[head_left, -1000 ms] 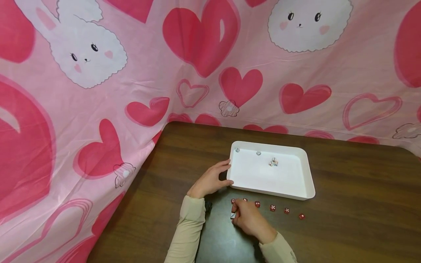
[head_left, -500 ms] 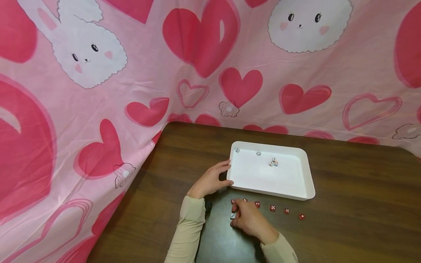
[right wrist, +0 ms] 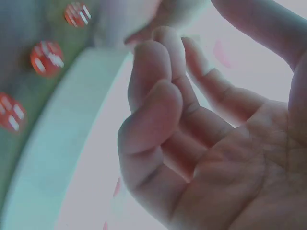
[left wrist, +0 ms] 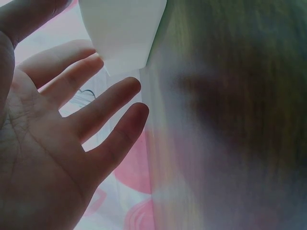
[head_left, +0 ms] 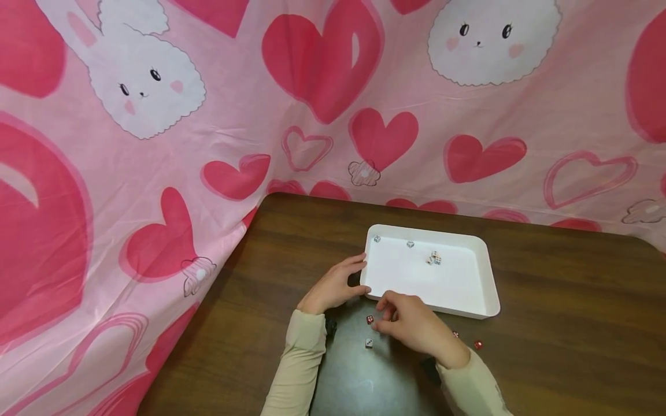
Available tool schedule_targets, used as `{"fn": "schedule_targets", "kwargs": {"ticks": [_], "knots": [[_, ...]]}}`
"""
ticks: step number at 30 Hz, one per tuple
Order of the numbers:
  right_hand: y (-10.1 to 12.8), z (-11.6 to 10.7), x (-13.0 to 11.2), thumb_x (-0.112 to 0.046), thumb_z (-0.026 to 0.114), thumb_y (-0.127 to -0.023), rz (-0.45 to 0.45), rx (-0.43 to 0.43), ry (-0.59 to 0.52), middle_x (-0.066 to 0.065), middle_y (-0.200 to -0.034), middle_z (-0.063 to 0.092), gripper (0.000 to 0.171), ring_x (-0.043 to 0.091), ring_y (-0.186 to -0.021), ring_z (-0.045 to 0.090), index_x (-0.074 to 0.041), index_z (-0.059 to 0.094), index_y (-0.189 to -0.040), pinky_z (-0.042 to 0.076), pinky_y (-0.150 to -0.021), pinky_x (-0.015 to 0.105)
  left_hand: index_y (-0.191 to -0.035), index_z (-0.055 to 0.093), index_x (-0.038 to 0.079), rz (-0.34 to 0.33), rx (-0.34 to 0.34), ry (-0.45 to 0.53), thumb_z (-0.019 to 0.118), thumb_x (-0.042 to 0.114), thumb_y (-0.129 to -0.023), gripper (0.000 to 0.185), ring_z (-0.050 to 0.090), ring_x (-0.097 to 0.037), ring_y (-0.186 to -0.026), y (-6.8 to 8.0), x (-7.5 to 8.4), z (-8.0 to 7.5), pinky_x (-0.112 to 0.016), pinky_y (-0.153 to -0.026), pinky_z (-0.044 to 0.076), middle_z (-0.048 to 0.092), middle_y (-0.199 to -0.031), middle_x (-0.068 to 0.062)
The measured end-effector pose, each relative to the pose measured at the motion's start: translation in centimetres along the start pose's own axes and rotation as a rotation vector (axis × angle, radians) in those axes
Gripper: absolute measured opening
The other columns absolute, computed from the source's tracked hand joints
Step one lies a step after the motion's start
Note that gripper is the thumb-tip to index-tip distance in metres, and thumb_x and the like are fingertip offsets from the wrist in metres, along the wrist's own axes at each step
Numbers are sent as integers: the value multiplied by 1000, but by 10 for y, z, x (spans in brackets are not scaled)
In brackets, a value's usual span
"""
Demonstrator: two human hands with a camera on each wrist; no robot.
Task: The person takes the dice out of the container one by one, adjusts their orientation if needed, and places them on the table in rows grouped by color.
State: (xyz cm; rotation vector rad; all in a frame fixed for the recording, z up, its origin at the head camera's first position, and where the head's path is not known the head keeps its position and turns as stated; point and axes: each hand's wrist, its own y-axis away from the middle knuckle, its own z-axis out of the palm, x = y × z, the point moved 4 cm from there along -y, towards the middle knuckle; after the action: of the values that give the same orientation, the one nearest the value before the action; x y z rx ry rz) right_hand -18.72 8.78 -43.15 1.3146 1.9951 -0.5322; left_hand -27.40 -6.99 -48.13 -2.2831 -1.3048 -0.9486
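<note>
My left hand point(head_left: 333, 286) rests at the left end of a white tray point(head_left: 400, 276), thumb at the near corner and fingertips along the side wall. In the left wrist view its fingers point(left wrist: 120, 129) are spread and nearly straight. The right hand point(head_left: 416, 323) hovers by the tray's near edge, fingers loosely bent with nothing between them. Just left of its fingertips lie a red die point(head_left: 370, 319) and, nearer me, a white die point(head_left: 369, 343). Other red dice point(right wrist: 47, 58) show beside the tray in the right wrist view; the right hand and forearm hide some from the head camera.
Inside the tray, several white dice point(head_left: 434, 259) form a small cluster, and two more lie along its far wall. Two red dice point(head_left: 478, 344) show right of my right forearm. A pink heart-patterned cloth point(head_left: 312, 144) hangs behind and left of the brown table point(head_left: 562, 300).
My right hand has let go of the white die, which stays on the table below the leftmost red die. The hand has moved up and right toward the tray. The left hand keeps its place.
</note>
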Motion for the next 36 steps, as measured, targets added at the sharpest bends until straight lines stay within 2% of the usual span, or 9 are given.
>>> {"fn": "schedule_targets", "kwargs": {"ticks": [6, 11, 15, 22, 24, 26, 32, 36], "knots": [[-8, -31, -3, -20, 73, -83, 10, 75, -7, -6, -74, 63, 15, 7, -61, 54, -12, 62, -89, 44, -58, 23, -144, 45, 6, 11, 1, -8, 72, 27, -87, 67, 38, -20, -141, 0, 2, -1, -39, -113, 35, 37, -155, -2], [-15, -51, -2, -19, 71, -85, 9, 142, -13, -2, -82, 66, 11, 13, -74, 57, -12, 66, -93, 46, -68, 26, -147, 40, 8, -7, -4, -38, 71, 29, -88, 69, 38, -20, -141, 0, 2, 1, -40, -114, 33, 36, -156, -2], [-24, -62, 6, -19, 70, -87, 39, 173, -27, 3, -90, 68, 16, 16, -80, 59, -9, 67, -99, 48, -70, 29, -149, 37, 9, -23, -14, -51, 69, 31, -89, 71, 35, -21, -143, 0, 3, 2, -42, -115, 31, 32, -157, -1], [-40, -78, 23, -28, 65, -93, 133, 173, -315, 11, -108, 66, 32, 22, -91, 59, -6, 61, -115, 50, -71, 31, -151, 33, 11, -26, -34, -76, 67, 37, -90, 74, 31, -22, -145, -2, 3, 7, -44, -116, 30, 26, -160, 1], [-45, -83, 26, -30, 63, -94, 153, 185, -360, 10, -110, 65, 35, 21, -94, 59, -5, 59, -118, 51, -74, 31, -152, 32, 12, -31, -37, -75, 67, 37, -90, 75, 30, -22, -145, -2, 3, 8, -44, -116, 29, 25, -161, 2], [-50, -87, 28, -32, 62, -94, 167, 201, -360, 11, -110, 65, 37, 21, -91, 58, -5, 59, -120, 50, -72, 30, -152, 31, 14, -33, -36, -76, 67, 37, -89, 76, 30, -21, -145, -2, 2, 9, -45, -115, 30, 23, -161, 4], [-70, -95, 36, -32, 60, -95, 177, 257, -258, 16, -113, 64, 36, 20, -87, 56, -5, 59, -119, 48, -72, 29, -153, 29, 18, -32, -37, -67, 68, 37, -89, 77, 30, -20, -145, 0, 2, 9, -47, -115, 30, 21, -162, 5], [-83, -94, 40, -34, 59, -96, 183, 267, -295, 17, -119, 62, 40, 22, -92, 54, -4, 58, -122, 48, -73, 26, -153, 29, 19, -28, -30, -59, 69, 37, -88, 78, 31, -19, -145, 1, 1, 7, -46, -115, 31, 22, -161, 5]]}}
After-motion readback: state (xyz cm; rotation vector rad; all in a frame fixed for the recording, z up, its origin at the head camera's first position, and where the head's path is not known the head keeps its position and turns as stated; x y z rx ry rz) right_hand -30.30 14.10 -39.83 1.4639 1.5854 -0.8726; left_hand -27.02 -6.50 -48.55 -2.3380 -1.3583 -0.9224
